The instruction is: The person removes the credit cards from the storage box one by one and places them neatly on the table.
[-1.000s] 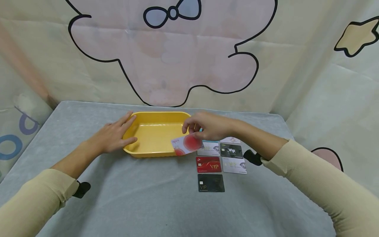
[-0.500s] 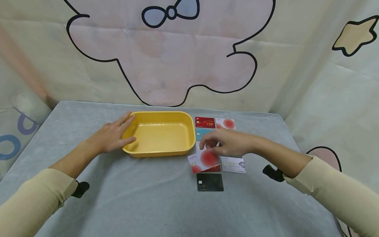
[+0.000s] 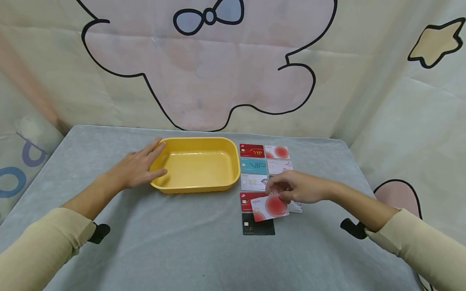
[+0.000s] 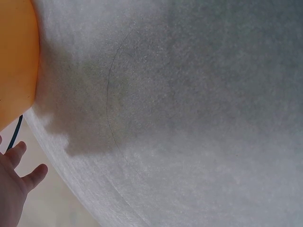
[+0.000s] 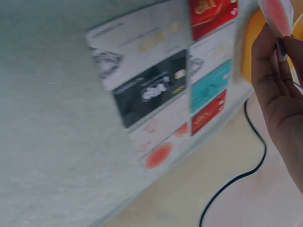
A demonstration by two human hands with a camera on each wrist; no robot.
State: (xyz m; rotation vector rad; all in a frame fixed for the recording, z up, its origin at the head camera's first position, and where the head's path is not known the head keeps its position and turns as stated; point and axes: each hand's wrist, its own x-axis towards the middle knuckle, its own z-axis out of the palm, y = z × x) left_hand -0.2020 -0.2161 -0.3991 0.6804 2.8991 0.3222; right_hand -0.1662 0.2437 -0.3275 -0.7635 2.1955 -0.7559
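My right hand (image 3: 300, 186) pinches a white card with red circles (image 3: 273, 207) by its upper edge, above the rows of cards; the right wrist view also has this held card (image 5: 278, 16) at top right. Under it show a red card (image 3: 245, 202), a black VIP card (image 3: 257, 226) and part of a white card (image 3: 295, 207). With straight, spread fingers, my left hand (image 3: 140, 166) rests on the left rim of a yellow tray (image 3: 196, 188). In the left wrist view only part of the left hand (image 4: 16, 182) appears, at the lower left edge.
Two columns of cards lie right of the tray, among them a teal VIP card (image 3: 253, 165), a white VIP card (image 3: 253, 182) and another red-circle card (image 3: 277, 152). Grey cloth (image 3: 164, 250) covers the table; a printed curtain (image 3: 204, 81) hangs behind. A dark cable (image 5: 255, 168) runs beyond the table edge.
My right hand has carried the red-circle card from the tray's right edge rightward and toward me, over the lower cards. The left hand keeps its place on the tray.
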